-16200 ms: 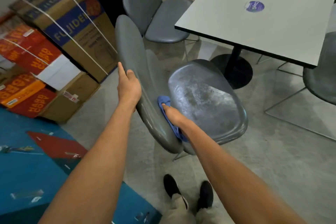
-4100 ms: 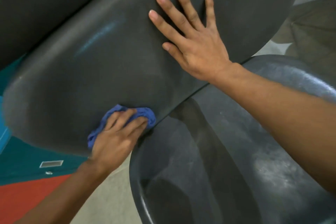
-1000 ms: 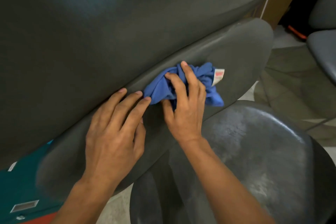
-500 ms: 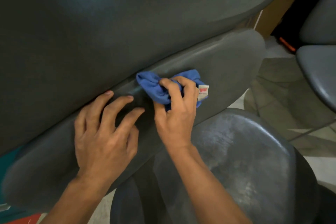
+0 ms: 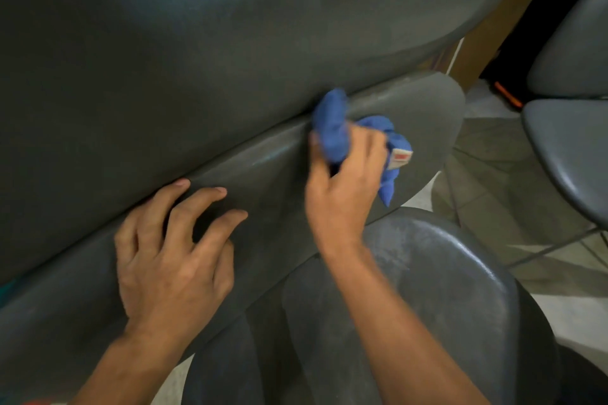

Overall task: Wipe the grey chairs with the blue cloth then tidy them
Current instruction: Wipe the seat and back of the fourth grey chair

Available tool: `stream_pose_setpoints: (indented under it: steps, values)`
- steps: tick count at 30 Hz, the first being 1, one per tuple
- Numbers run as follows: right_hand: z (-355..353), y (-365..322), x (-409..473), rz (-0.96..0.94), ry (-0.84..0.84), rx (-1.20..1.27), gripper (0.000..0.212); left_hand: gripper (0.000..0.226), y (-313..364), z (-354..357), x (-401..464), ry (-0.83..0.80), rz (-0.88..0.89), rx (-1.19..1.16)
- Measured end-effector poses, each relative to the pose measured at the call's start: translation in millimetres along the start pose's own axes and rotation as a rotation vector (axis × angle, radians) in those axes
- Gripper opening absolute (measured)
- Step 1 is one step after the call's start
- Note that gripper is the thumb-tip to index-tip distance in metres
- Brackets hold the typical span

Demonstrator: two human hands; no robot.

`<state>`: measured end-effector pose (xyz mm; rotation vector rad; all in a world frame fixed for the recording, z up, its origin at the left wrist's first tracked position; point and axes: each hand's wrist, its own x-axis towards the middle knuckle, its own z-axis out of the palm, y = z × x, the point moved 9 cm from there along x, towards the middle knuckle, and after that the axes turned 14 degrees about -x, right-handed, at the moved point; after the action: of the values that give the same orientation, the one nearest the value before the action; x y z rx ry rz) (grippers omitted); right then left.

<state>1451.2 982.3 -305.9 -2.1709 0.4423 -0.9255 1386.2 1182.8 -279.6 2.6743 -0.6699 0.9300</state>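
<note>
The upper grey chair back (image 5: 230,43) fills the top of the view and runs out past the top and left edges, so its full outline cannot be seen, and it hides whatever lies behind it. The blue cloth (image 5: 332,128) is smeared by motion blur; much of it is buried inside the right hand (image 5: 342,187), whose fingertips are lost in the folds. Printing on the cloth's white tag (image 5: 402,156) is too blurred to read. Both forearms are cut off by the bottom edge. The seat (image 5: 444,289) under the right arm runs off the bottom. Another chair (image 5: 572,141) is clipped by the right edge. The cardboard box (image 5: 487,39) behind shows only as a sliver.
</note>
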Motion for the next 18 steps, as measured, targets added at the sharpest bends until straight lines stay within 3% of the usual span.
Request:
stream_pose_setpoints:
  steps: [4, 11, 14, 16, 18]
  values:
    - [3, -9, -12, -0.16, -0.057, 0.004, 0.024, 0.029, 8, 4, 1, -0.004, -0.018, -0.001]
    - [-24, 62, 69, 0.141, 0.214, -0.019, 0.028, 0.042, 27, 27, 36, -0.007, -0.013, -0.029]
    - [-41, 114, 99, 0.418, 0.374, -0.026, 0.033, 0.043, 26, 31, 32, -0.019, 0.012, -0.016]
    - [-40, 128, 102, 0.521, 0.364, -0.021, 0.034, 0.043, 24, 32, 32, -0.013, 0.014, 0.001]
    - [-31, 114, 85, 0.467, 0.328, -0.035, 0.029, 0.041, 27, 35, 34, -0.006, -0.003, 0.001]
